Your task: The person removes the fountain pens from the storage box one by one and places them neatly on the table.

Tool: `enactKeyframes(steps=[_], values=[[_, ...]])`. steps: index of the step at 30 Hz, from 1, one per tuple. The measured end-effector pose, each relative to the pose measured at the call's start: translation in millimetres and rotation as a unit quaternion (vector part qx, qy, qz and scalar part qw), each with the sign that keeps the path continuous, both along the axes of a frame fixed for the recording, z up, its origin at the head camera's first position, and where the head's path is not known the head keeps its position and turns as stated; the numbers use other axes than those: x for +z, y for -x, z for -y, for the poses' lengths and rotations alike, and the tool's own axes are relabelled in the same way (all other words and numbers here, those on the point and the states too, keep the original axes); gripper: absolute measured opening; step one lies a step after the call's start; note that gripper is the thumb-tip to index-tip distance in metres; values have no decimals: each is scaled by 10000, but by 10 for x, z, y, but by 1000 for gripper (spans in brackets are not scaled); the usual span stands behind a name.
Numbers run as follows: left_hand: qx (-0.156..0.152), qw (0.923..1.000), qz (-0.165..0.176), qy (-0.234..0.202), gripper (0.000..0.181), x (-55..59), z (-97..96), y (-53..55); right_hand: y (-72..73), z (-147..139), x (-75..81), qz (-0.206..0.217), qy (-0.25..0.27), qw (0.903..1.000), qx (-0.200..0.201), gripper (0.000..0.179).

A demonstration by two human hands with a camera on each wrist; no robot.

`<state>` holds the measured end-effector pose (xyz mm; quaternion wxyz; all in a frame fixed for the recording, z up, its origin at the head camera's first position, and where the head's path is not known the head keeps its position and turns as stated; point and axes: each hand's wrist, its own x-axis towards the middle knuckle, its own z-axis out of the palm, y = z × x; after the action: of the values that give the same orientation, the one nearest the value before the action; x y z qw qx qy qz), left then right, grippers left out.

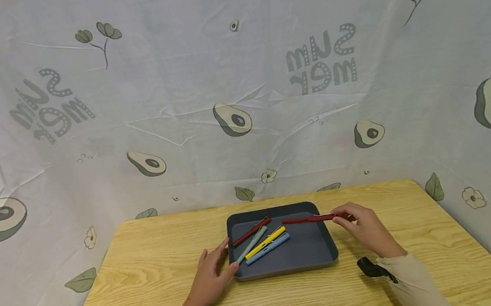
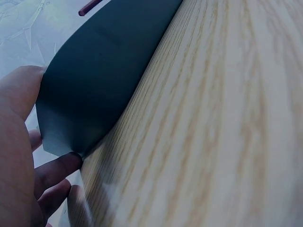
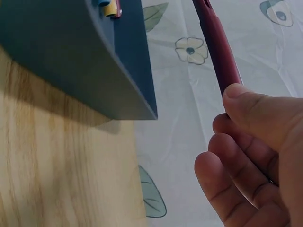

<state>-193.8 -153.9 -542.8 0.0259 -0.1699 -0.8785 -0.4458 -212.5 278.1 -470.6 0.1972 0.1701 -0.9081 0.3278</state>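
A dark grey tray (image 1: 308, 251) lies on the table. My left hand (image 1: 210, 279) holds its front left corner, with the thumb by the front rim and the fingers against the left wall. Between thumb and fingertips, my right hand (image 1: 365, 227) pinches one end of a dark red pen (image 1: 300, 220) with a clip. This pen is raised over the tray's right part, pointing left. Inside the tray, to the left, lie another dark red pen (image 1: 248, 235), a grey-green pen (image 1: 252, 244), a yellow pen (image 1: 266, 242) and a light blue pen (image 1: 269, 248), all slanted.
The wooden table (image 1: 158, 264) extends around the tray. Behind it hangs a pale curtain (image 1: 201, 163) printed with avocados, leaves and flowers. Each wrist wears a black camera strap, such as the right wrist strap (image 1: 374, 269).
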Motion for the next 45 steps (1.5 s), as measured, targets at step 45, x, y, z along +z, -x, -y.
enactKeyframes(steps=[45], values=[[4,9999,167,-4,69,101,2,-14,6,-340,69,765,1059,9862,-1012,29]])
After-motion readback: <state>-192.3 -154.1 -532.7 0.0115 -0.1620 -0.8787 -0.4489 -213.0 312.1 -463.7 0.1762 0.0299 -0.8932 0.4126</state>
